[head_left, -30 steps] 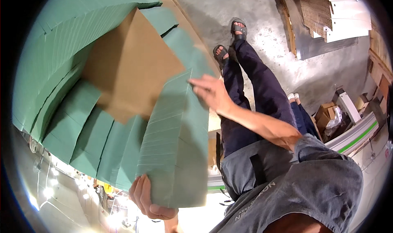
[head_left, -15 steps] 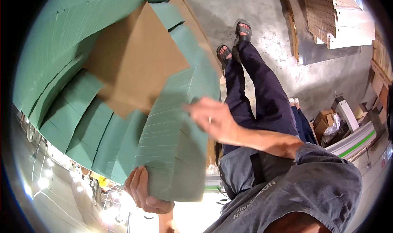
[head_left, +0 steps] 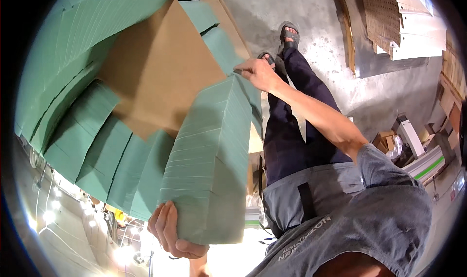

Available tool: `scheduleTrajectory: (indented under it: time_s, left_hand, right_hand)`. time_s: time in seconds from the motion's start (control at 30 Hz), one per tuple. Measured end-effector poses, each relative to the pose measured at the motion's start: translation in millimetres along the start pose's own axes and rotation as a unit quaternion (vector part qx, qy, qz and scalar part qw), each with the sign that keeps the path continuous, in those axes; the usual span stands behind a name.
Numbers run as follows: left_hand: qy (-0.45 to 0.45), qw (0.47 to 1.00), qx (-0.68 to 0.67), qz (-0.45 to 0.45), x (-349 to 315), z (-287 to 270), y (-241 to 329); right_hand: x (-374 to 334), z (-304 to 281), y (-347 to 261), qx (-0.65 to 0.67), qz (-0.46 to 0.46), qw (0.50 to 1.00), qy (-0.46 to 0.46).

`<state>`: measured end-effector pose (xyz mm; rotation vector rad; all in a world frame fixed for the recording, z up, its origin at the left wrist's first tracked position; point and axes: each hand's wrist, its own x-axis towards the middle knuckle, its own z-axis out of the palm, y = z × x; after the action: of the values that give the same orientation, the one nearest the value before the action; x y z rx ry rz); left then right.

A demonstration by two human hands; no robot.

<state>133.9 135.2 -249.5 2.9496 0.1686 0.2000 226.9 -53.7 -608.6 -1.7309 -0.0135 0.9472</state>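
Observation:
A long, thick stack of green sheets [head_left: 209,155] lies in front of me, thin lines showing along its edges. My left hand [head_left: 177,231] grips its near end, fingers curled over the left side and thumb across the bottom. At the stack's far right corner is my right hand [head_left: 260,75], its fingers closed in a pinch. Something small and dark shows at those fingertips, too small to make out. Beyond the stack lies a bare brown cardboard sheet [head_left: 160,68].
More green stacks [head_left: 92,126] surround the cardboard on the left and far sides. A wooden edge [head_left: 228,19] runs along the far right. Sandalled feet [head_left: 289,34] stand on the concrete floor [head_left: 321,43]. Perforated panels [head_left: 384,19] are at the upper right, cardboard boxes [head_left: 384,140] at the right.
My right hand has moved away from me along the stack, from about its middle to its far corner. My left hand keeps its grip on the near end, nearly still.

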Motion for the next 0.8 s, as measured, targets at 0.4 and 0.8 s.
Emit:
scheduleTrajectory:
  time_s: [0.4,0.8]
  left_hand:
    - [-0.098,0.993,0.022,-0.061,9,-16,10]
    - [-0.103,0.992,0.024,-0.067,6,-19,10]
  right_hand:
    - [-11,-7,-25,0.062,-0.072,0.987,-0.129]
    - [-46,-23,-91,0.053,-0.093,0.982,-0.157]
